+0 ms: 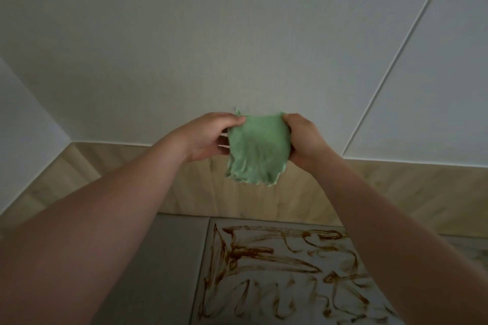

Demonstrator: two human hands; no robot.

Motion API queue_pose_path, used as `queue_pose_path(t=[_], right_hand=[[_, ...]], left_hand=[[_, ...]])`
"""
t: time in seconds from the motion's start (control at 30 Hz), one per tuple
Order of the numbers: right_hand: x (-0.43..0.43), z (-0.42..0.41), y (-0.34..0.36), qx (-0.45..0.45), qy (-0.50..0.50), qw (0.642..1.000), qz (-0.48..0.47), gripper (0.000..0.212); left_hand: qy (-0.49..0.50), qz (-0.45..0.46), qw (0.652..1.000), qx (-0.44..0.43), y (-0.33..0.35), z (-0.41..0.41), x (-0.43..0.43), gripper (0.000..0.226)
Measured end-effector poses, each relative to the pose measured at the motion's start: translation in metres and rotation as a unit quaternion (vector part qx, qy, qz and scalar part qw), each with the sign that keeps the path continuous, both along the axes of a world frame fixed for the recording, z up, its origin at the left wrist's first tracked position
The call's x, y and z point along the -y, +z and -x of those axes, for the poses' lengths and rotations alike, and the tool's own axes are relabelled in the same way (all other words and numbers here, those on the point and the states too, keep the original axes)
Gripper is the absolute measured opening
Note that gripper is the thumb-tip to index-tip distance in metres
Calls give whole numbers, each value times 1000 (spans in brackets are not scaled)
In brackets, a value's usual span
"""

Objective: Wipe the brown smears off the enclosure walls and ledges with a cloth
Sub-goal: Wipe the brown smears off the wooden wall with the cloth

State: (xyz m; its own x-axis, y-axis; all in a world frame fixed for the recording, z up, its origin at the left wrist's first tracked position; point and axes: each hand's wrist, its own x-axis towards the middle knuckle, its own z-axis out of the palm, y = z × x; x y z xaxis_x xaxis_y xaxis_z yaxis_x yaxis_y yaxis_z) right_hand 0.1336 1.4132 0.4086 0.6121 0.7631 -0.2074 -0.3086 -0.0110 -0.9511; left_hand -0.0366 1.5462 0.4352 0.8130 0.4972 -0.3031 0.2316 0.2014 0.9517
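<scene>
A light green cloth [257, 148] hangs in the air in front of the white wall, stretched between both hands. My left hand [208, 138] pinches its upper left corner and my right hand [306, 140] grips its right edge. Below, near the bottom of the view, a pale panel [280, 274] is covered with brown smears in loops and streaks. My right forearm crosses over the panel's right side and hides part of it. The cloth is well above the smears and does not touch them.
A grey panel [169, 258] lies left of the smeared one. A light wooden floor strip [412, 192] runs along the base of the white wall [211, 34]. A wall panel seam [396, 55] slants up at the right.
</scene>
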Motion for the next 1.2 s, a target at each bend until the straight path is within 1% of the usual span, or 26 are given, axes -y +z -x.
queue_pose_path(t=[0.07,0.1,0.17,0.23,0.27,0.33,0.37,0.4,0.43,0.47,0.5,0.53,0.57,0.6,0.63,0.67,0.7,0.77,0.8,0.87,0.97,1.03,1.07,1.1,1.13,1.2], right_hand=[[-6,-2,10,-43,-23,999,-14,30],[-8,-6,12,-39,-7,999,6,39],[-6,-5,0,10,51,996,69,58],[3,1,-26,71,108,987,95,67],[8,3,-37,103,123,982,101,65],[14,-5,-52,189,129,964,137,53],[16,-11,-54,224,140,951,161,50],[19,-17,-55,254,161,936,184,51],[22,-23,-55,291,192,913,212,54],[25,-29,-56,343,232,878,240,56],[28,-32,-55,393,276,837,261,52],[32,-36,-56,430,313,803,270,43],[35,-40,-58,452,339,781,267,35],[38,-44,-61,463,344,778,251,33],[42,-51,-66,458,335,788,238,32],[45,-53,-67,437,321,811,221,31],[50,-57,-68,380,310,849,197,32],[56,-65,-69,184,296,931,108,33],[58,-68,-68,82,285,953,62,32],[63,-71,-59,-81,260,962,-11,33],[58,-72,-61,-274,219,932,-87,63],[50,-61,-73,-343,182,917,-96,62],[47,-54,-85,-376,165,908,-85,58],[46,-45,-97,-403,156,899,-69,56],[46,-35,-106,-423,146,893,-54,56],[47,-24,-139,-461,107,880,-44,60]], left_hand=[[35,24,998,37,6,-8,-3,29],[50,32,998,38,7,-13,-5,34],[62,37,997,-21,0,-21,-4,46],[57,38,991,-111,-19,-25,4,46],[67,38,987,-139,-28,-26,7,47],[96,37,984,-147,-48,-27,7,72],[79,16,986,-144,-53,-25,6,82],[20,-36,986,-159,-54,-23,10,83],[-58,-118,972,-195,-54,-24,16,79],[-127,-215,937,-244,-57,-26,21,71],[-177,-308,888,-293,-60,-28,27,64],[-202,-374,843,-330,-62,-31,33,55],[-205,-414,815,-349,-65,-35,38,44],[-198,-435,805,-351,-66,-37,40,32],[-180,-433,816,-338,-69,-39,41,20],[-153,-408,846,-308,-68,-36,40,15],[-123,-361,884,-271,-68,-36,40,14],[-58,-235,952,-185,-62,-36,42,19],[-34,-175,973,-144,-56,-38,44,19],[-10,-90,993,-71,-39,-46,46,14],[14,-45,999,-14,-15,-64,47,12],[41,-55,997,-29,-18,-77,45,15],[50,-90,992,-67,-27,-84,42,17],[56,-153,979,-122,-41,-89,38,20],[59,-233,954,-180,-56,-91,33,23],[45,-370,883,-284,-96,-97,20,26]])
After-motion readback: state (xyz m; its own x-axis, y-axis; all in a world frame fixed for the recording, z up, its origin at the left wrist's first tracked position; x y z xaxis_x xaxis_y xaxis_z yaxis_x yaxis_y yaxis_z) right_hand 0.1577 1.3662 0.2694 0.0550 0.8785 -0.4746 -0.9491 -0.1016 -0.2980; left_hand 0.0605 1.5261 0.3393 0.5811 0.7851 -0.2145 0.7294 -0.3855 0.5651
